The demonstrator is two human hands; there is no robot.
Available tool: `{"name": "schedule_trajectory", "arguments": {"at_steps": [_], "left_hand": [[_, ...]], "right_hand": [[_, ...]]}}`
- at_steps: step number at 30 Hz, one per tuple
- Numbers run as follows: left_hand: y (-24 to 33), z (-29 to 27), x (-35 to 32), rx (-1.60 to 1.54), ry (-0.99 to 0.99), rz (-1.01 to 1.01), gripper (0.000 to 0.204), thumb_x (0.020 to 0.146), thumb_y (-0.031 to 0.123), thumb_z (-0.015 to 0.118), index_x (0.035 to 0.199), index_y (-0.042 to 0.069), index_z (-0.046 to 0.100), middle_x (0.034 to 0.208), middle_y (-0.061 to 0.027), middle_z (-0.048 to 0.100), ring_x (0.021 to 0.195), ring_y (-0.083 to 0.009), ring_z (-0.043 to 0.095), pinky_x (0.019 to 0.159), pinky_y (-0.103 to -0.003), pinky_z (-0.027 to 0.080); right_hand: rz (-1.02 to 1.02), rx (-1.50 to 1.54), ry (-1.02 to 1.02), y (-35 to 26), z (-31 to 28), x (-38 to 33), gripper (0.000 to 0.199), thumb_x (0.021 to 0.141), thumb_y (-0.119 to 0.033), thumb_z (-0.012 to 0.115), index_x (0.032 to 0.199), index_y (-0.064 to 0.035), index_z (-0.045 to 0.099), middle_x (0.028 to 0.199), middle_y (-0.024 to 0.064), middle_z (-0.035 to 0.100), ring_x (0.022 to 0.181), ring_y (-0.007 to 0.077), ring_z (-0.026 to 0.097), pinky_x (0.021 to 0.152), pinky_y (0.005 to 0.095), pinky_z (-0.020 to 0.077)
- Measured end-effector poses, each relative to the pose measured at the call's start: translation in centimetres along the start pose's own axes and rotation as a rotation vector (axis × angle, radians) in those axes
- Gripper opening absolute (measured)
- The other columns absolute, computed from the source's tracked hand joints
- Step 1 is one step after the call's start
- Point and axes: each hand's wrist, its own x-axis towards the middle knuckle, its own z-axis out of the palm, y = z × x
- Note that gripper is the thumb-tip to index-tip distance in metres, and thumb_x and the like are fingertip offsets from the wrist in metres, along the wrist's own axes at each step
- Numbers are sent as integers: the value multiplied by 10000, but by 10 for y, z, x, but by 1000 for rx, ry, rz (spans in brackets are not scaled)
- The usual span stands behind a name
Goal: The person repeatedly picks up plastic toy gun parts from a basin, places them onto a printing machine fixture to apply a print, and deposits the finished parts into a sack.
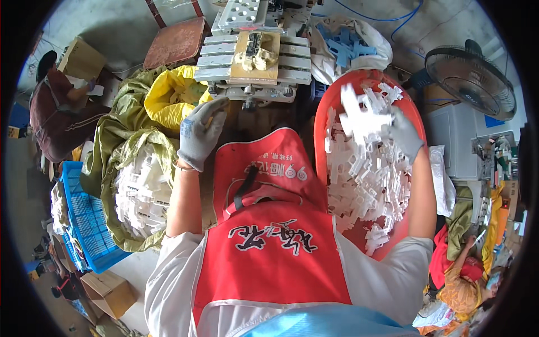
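— Nearest to the lens is the person's red apron with a white shirt (pixel 275 253) under it. What are the hands doing beyond it?

— Both wear grey knit gloves. The right hand (pixel 405 135) is closed around a cluster of white plastic cross-shaped moulded parts (pixel 364 115), lifted just above the heap in the red oval plastic tub (pixel 323 129) on the person's right. How many pieces it has, I cannot tell; motion blurs them.

— And the left hand?

— The left hand (pixel 199 137) hangs with fingers curled loosely downward, half open, and nothing shows in it. It is between the yellow plastic bag (pixel 168 98) and the grey slatted metal press fixture with a cream mould block (pixel 255 56), which stands straight ahead.

— How far along would you judge the work?

— Roughly midway, as a guess. The red tub holds a deep pile yet to be handled, while the olive-green woven sack of white parts (pixel 140 191) on the left is also well filled. Nothing loose shows on the mould block.

— Which way does the held cluster point?

— Its long axis runs about across the picture, from the gloved fingers on the right toward the fixture on the left, tilted slightly upward at the free end.

— Anything else nearby?

— A blue plastic crate (pixel 84 219) beside the sack, a black electric fan (pixel 471 78) on the right, and another person in a dark top (pixel 56 112) at far left.
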Motion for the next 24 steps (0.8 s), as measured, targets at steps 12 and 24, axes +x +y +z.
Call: {"name": "schedule_trajectory", "arguments": {"at_steps": [12, 24], "left_hand": [[-18, -22, -38, -33, 124, -84, 203, 857, 17, 568, 1045, -19, 633, 951, -131, 684, 887, -221, 672, 773, -287, 516], [-36, -15, -57, -392, 174, -336, 232, 913, -4, 501, 1125, -65, 576, 1045, -127, 645, 952, -157, 621, 845, -268, 495]], "right_hand": [[-192, 660, 21, -130, 148, 119, 308, 864, -160, 643, 1138, -65, 541, 1110, 80, 558, 943, 185, 609, 708, 276, 563], [30, 65, -46, -180, 151, 118, 301, 848, -201, 669, 1076, -47, 545, 900, 76, 611, 551, 109, 601, 415, 219, 482]]}}
